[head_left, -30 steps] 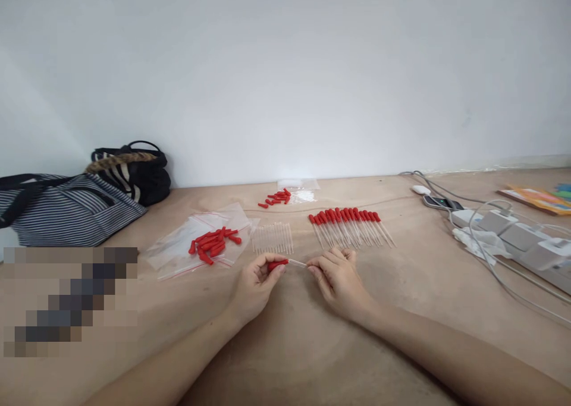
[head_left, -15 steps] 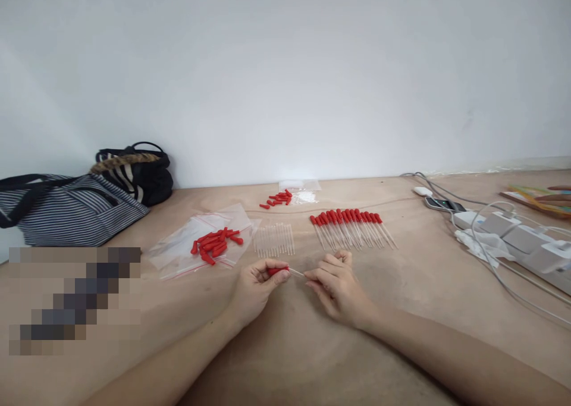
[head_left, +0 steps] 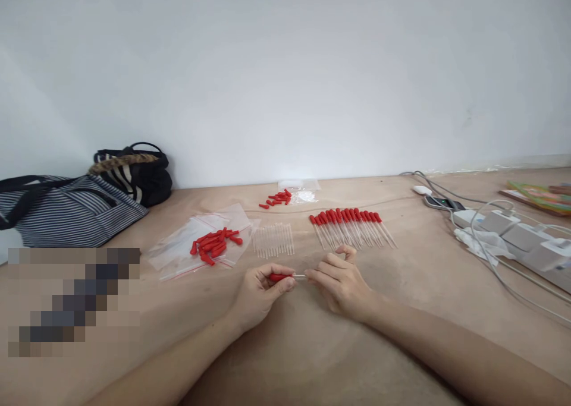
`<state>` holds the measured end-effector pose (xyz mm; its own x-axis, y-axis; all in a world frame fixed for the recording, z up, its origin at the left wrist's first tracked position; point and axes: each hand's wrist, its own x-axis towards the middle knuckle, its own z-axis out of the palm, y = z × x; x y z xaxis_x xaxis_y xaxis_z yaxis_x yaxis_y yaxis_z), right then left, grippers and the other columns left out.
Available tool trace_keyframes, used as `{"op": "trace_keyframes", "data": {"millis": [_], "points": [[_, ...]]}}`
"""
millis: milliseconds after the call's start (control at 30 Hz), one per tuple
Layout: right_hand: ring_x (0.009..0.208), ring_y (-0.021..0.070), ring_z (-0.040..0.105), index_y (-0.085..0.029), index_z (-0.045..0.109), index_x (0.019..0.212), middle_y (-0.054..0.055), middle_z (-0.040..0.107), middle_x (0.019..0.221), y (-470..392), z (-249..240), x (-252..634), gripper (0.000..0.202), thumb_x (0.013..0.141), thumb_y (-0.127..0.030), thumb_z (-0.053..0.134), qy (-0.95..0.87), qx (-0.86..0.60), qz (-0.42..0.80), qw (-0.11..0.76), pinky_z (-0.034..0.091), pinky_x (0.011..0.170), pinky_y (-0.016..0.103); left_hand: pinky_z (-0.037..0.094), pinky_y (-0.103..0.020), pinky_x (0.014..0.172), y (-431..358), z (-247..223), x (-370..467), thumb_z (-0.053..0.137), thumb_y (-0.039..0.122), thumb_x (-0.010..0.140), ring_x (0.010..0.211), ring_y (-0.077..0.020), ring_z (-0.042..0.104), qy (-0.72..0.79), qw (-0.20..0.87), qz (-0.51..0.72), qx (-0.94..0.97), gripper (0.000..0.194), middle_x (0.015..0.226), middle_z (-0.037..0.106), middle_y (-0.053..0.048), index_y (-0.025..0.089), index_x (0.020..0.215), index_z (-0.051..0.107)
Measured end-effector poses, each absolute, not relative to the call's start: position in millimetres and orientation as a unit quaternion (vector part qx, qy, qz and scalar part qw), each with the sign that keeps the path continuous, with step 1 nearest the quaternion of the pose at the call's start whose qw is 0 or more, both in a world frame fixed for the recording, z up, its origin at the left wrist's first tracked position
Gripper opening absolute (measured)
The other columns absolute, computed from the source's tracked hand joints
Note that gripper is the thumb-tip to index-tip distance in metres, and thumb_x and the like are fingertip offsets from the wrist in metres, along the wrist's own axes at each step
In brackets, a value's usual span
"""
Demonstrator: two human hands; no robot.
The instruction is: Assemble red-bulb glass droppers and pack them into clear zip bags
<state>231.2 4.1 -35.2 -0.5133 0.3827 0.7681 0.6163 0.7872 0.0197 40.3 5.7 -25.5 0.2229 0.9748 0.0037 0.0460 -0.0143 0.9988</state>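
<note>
My left hand (head_left: 263, 290) is closed round a red rubber dropper bulb (head_left: 279, 277), pinched between thumb and fingers. A thin clear dropper tube (head_left: 300, 277) runs from the bulb's mouth to my right hand (head_left: 339, 282), whose thumb and fingertips pinch its other end. How deep the tube sits in the bulb is hidden by my left fingers. Just beyond my hands lies a row of clear tubes (head_left: 273, 241). Right of it rests a row of droppers with red bulbs (head_left: 348, 224). On plastic bags (head_left: 173, 248) to the left is a heap of loose red bulbs (head_left: 216, 244).
Farther back are smaller red bulbs (head_left: 277, 198) beside thin tubes (head_left: 306, 196) on a plastic bag. Striped bags (head_left: 75, 210) stand at the left. A power strip with chargers (head_left: 517, 233) and cables lies at the right, near a colourful flat item (head_left: 539, 197).
The bulb and tube have turned from a slant to nearly level. My left hand has shifted slightly right and down, closer to my right fingertips, and less of the tube shows between my hands.
</note>
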Motion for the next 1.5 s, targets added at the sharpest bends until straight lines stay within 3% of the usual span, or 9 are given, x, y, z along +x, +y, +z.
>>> {"op": "trace_keyframes", "data": {"millis": [300, 467, 633, 800, 967, 1067, 1233, 1367, 1500], "points": [[0.062, 0.0110, 0.042, -0.016, 0.059, 0.075, -0.002, 0.054, 0.059, 2, -30, 225, 0.019, 0.083, -0.016, 0.041, -0.852, -0.316, -0.104, 0.405, 0.021, 0.072, 0.033, 0.050, -0.023, 0.058, 5, -30, 43, 0.071, 0.026, 0.057, 0.057, -0.0121, 0.060, 0.465, 0.517, 0.446, 0.564, 0.020, 0.061, 0.066, 0.000, 0.015, 0.070, 0.061], [0.066, 0.0114, 0.043, -0.019, 0.060, 0.080, -0.002, 0.055, 0.061, 6, -30, 228, 0.019, 0.084, -0.016, 0.042, -0.857, -0.329, -0.113, 0.380, 0.020, 0.076, 0.034, 0.052, -0.026, 0.066, 6, -31, 38, 0.071, 0.022, 0.058, 0.070, -0.0151, 0.064, 0.462, 0.494, 0.443, 0.589, 0.032, 0.074, 0.068, -0.001, 0.017, 0.088, 0.061], [0.065, 0.0116, 0.043, -0.018, 0.061, 0.079, -0.002, 0.056, 0.061, 4, -30, 227, 0.019, 0.083, -0.016, 0.042, -0.858, -0.332, -0.100, 0.379, 0.020, 0.074, 0.033, 0.052, -0.026, 0.062, 6, -31, 39, 0.067, 0.023, 0.063, 0.064, -0.0157, 0.063, 0.456, 0.424, 0.457, 0.635, 0.009, 0.067, 0.068, -0.002, 0.017, 0.069, 0.066], [0.064, 0.0118, 0.042, -0.017, 0.060, 0.078, -0.001, 0.057, 0.061, 2, -29, 224, 0.020, 0.083, -0.016, 0.042, -0.857, -0.324, -0.069, 0.395, 0.020, 0.072, 0.033, 0.053, -0.027, 0.062, 4, -32, 44, 0.069, 0.023, 0.059, 0.064, -0.0172, 0.063, 0.457, 0.406, 0.471, 0.636, 0.007, 0.067, 0.069, -0.003, 0.017, 0.062, 0.066], [0.067, 0.0120, 0.045, -0.019, 0.061, 0.074, -0.002, 0.059, 0.061, 8, -32, 227, 0.018, 0.083, -0.020, 0.045, -0.869, -0.345, -0.060, 0.351, 0.017, 0.078, 0.035, 0.052, -0.031, 0.068, 7, -32, 35, 0.065, 0.027, 0.065, 0.072, -0.0191, 0.064, 0.470, 0.420, 0.386, 0.674, 0.024, 0.079, 0.070, -0.005, 0.017, 0.087, 0.066], [0.067, 0.0120, 0.048, -0.018, 0.060, 0.070, -0.001, 0.061, 0.061, 12, -33, 231, 0.019, 0.081, -0.020, 0.046, -0.855, -0.405, -0.051, 0.319, 0.017, 0.077, 0.034, 0.048, -0.036, 0.079, 14, -23, 19, 0.068, 0.026, 0.063, 0.087, -0.0217, 0.060, 0.490, 0.277, 0.355, 0.747, 0.045, 0.098, 0.064, -0.005, 0.022, 0.107, 0.058], [0.066, 0.0146, 0.051, -0.016, 0.059, 0.059, 0.002, 0.061, 0.058, 31, -25, 227, 0.026, 0.080, -0.024, 0.044, -0.760, -0.592, -0.027, 0.269, 0.019, 0.073, 0.034, 0.037, -0.043, 0.087, 38, -9, -18, 0.069, 0.029, 0.061, 0.095, -0.0290, 0.048, 0.552, -0.043, 0.309, 0.773, 0.034, 0.099, 0.057, -0.009, 0.019, 0.094, 0.064], [0.073, 0.0199, 0.055, -0.015, 0.062, 0.064, 0.008, 0.064, 0.067, 60, -14, 214, 0.030, 0.081, -0.027, 0.040, -0.701, -0.685, -0.034, 0.193, 0.020, 0.074, 0.036, 0.037, -0.039, 0.083, 54, -8, -42, 0.066, 0.032, 0.064, 0.091, -0.0278, 0.047, 0.595, -0.120, 0.253, 0.753, 0.025, 0.093, 0.057, -0.007, 0.023, 0.088, 0.065], [0.075, 0.0219, 0.057, -0.013, 0.064, 0.072, 0.013, 0.066, 0.075, 83, -11, 203, 0.036, 0.084, -0.029, 0.034, -0.668, -0.728, -0.041, 0.150, 0.020, 0.076, 0.038, 0.038, -0.040, 0.078, 60, -5, -56, 0.065, 0.038, 0.063, 0.091, -0.0305, 0.048, 0.647, -0.122, 0.200, 0.726, 0.032, 0.093, 0.058, -0.008, 0.025, 0.092, 0.065]]}}
